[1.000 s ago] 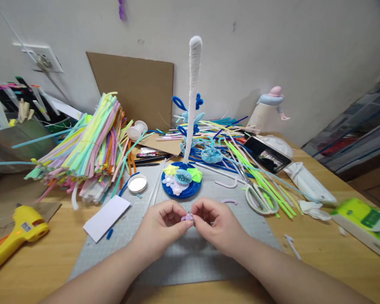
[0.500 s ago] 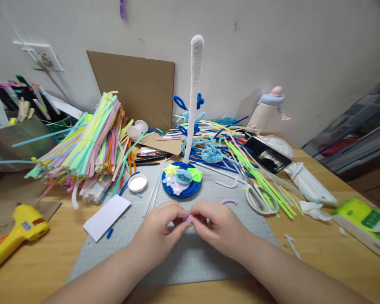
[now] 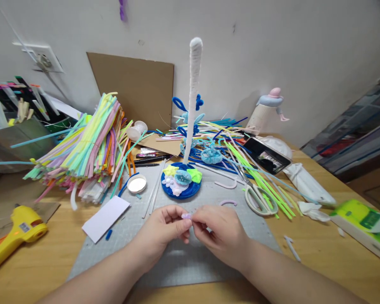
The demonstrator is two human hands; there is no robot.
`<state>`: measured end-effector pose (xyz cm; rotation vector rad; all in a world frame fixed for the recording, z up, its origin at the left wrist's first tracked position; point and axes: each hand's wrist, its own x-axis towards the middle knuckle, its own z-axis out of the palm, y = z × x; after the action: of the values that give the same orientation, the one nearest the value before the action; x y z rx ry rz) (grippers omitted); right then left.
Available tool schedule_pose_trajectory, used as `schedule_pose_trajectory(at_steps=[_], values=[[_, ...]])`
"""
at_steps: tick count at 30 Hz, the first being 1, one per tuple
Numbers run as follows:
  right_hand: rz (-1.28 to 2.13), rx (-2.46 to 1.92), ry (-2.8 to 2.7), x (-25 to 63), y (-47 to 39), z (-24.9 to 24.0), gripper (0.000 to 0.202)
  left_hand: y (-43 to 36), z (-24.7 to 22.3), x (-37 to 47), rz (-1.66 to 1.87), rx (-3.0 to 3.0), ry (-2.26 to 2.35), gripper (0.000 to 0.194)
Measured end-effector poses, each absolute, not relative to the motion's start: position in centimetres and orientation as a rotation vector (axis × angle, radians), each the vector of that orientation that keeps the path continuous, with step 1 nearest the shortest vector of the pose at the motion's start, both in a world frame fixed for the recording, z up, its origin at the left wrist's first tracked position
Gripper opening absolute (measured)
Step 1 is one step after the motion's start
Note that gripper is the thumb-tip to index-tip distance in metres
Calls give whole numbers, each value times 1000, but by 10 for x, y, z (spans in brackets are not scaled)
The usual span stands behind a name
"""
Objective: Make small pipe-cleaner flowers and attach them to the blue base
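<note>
Working a small lilac piece (image 3: 186, 216) at the fingertips, above the grey cutting mat (image 3: 177, 270).
Pinched between thumb and forefinger of the left hand (image 3: 160, 230); met at its right end by bunched fingertips of the right hand (image 3: 223, 232), with no way to tell whether grasped there or only touched. In front of the round blue base (image 3: 190, 193) and apart from it, so seemingly not yet fixed there. Already on the base: a yellow star (image 3: 170, 169), a green star (image 3: 195, 175), a teal shell-like form (image 3: 183, 178) and pale pieces (image 3: 176, 189). At its rear, a white-wrapped post (image 3: 194, 76), bare toward the top. Loose on the mat: two curved lilac strips (image 3: 224, 185). Probably part-way along; hard to tell how near to complete in shape.
</note>
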<state>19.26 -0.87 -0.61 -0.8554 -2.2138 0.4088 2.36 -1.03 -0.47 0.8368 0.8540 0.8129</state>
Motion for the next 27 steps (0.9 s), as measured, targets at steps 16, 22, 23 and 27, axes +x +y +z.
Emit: schedule_pose_trajectory(at_steps=[16,22,23,27], values=[[631,-993,-2081,189,-7,-10,10,-6,1,21,693,1254,1120,20],[594,-1111,-1908,181,-12,-16,9,-13,-3,24,986,1617,1371,9],[597,-1110,-1893,180,-13,-16,9,-14,-3,25,1010,1662,1362,7],[625,-1090,-1868,176,-15,-18,9,-15,-2,25,1097,1769,1340,7]])
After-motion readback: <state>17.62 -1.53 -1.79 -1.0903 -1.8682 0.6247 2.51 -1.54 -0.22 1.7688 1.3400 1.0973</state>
